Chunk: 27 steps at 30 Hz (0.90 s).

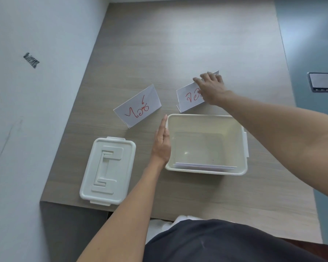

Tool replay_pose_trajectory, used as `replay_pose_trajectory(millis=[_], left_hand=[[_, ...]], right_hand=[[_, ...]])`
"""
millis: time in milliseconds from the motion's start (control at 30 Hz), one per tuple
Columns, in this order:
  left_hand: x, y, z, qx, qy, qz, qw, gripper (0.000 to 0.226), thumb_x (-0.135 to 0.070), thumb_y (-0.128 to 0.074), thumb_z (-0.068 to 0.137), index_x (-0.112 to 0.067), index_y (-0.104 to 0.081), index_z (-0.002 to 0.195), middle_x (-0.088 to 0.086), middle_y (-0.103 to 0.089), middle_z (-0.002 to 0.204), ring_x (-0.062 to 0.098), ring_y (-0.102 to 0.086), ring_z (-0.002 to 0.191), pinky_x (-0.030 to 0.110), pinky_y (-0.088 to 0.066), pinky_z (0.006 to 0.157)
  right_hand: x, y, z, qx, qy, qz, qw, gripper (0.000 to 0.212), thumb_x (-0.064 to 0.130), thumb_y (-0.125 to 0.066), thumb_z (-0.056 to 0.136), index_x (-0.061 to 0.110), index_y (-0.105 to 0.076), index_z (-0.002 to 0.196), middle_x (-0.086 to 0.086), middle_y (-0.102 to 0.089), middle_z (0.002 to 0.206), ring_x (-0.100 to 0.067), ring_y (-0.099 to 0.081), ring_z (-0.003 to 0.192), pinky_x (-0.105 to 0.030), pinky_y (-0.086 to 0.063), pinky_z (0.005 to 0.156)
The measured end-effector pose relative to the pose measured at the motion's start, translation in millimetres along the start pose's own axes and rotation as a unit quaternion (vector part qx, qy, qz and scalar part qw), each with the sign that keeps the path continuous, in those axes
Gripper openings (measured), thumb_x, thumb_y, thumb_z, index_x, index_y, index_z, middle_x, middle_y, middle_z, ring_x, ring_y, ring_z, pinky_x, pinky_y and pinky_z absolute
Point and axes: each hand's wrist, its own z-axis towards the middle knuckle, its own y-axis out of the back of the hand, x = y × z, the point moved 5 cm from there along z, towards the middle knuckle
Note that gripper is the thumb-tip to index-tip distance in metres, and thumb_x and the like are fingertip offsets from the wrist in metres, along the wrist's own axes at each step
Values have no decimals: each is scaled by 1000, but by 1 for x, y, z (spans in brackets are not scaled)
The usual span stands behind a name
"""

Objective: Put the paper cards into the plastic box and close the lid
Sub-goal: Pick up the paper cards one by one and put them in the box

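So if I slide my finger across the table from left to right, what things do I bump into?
lid → left card with red writing → left hand → plastic box. The right card and right hand sit behind the box, so they have no clear place in the order.

The open cream plastic box is unobstructed from above; only flat white papers lie against its near wall. The left hand lies flat along the box's left wall, closing the gap there. Beyond its fingertips stands a folded white card with red writing, bare wood-grain table behind it. The right hand covers the second folded white card, its forearm crossing the box's far right corner. Left of the left hand's knuckles lies the white rectangular lid.
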Motion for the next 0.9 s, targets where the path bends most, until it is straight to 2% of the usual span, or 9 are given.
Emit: replay_pose_trajectory(millis=[100, 200, 300, 400, 567, 633, 833, 900], left_hand=[[-1, 0, 0, 1, 1, -2, 1000, 47, -23, -26, 107, -30, -29, 154, -26, -28, 150, -24, -20, 131, 5, -15, 108], [-3, 0, 0, 0, -4, -6, 1000, 47, -20, -26, 108, -28, -30, 154, -24, -28, 150, -21, -22, 133, 0, -15, 106], [-4, 0, -1, 1, -1, -9, 1000, 47, -22, -25, 108, -29, -29, 154, -24, -28, 150, -12, -22, 137, -2, -14, 104], [-5, 0, -1, 0, -5, -12, 1000, 47, -22, -25, 108, -29, -28, 154, -24, -27, 149, -9, -21, 138, 9, -14, 110], [-7, 0, -3, 4, -9, -24, 1000, 46, -22, -25, 108, -29, -29, 154, -21, -28, 151, -9, -21, 138, 13, -14, 112], [-8, 1, -3, 7, -13, -25, 1000, 46, -22, -25, 108, -30, -29, 153, -22, -28, 151, -8, -21, 139, 13, -15, 111], [-7, 1, -4, 8, -16, -15, 1000, 48, -23, -23, 108, -30, -27, 155, -16, -25, 160, -1, -21, 145, 22, -16, 118], [-7, 1, -6, 13, -16, -13, 1000, 48, -25, -23, 108, -30, -25, 155, -15, -24, 161, 1, -19, 147, 24, -15, 119]], right_hand=[[-1, 11, 2, -23, 29, -40, 999, 37, 4, -53, 91, 14, -59, 127, -15, -58, 120, -35, -51, 116, -43, -27, 104], [-4, 20, -3, -31, 50, -28, 998, 36, -6, -51, 86, 14, -67, 111, -10, -67, 107, -32, -63, 97, -37, -32, 92], [-13, 31, -12, -56, 34, 18, 998, 37, -7, -47, 88, 12, -67, 114, -9, -67, 111, -34, -64, 96, -35, -36, 83], [-22, 44, -26, -72, 24, 41, 996, 34, -1, -47, 93, 12, -65, 119, -9, -65, 116, -38, -63, 96, -32, -33, 72], [-27, 82, -53, -119, 25, 47, 991, 29, 6, -46, 94, 11, -65, 116, -12, -64, 111, -42, -63, 88, -40, -49, 68], [-25, 99, -68, -147, 35, 40, 988, 28, 6, -46, 92, 8, -65, 112, -13, -63, 107, -42, -63, 83, -40, -50, 66], [-7, 136, -116, -262, 85, 68, 959, 27, 10, -44, 92, 3, -67, 105, -12, -64, 98, -35, -61, 80, -30, -41, 60], [1, 138, -133, -286, 97, 78, 950, 25, 9, -45, 92, 2, -67, 102, -12, -63, 94, -32, -59, 77, -31, -42, 57]])
